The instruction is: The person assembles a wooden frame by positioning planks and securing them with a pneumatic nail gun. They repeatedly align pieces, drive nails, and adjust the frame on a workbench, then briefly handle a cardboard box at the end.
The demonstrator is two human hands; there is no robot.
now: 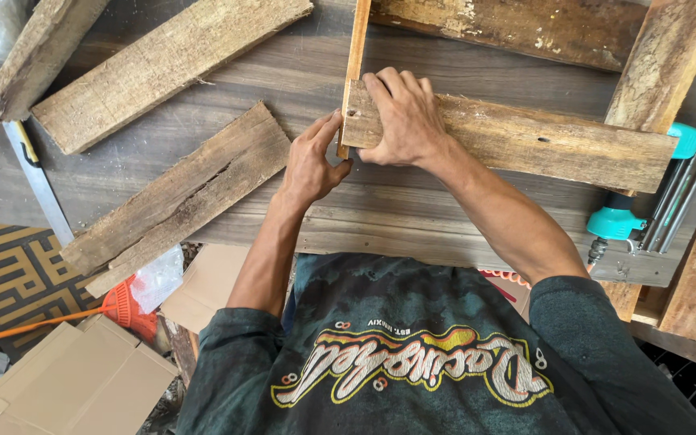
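Observation:
My right hand presses down on the left end of a rough horizontal wooden plank, fingers curled over its top edge. My left hand sits just left of it, thumb and fingers pinching at the plank's end where a thin orange-brown wooden strip runs upright against it. Both lie on a dark wooden tabletop.
Loose weathered planks lie to the left, more boards at the top right. A teal nail gun rests at the right edge. A metal ruler lies far left. Cardboard and an orange broom are on the floor.

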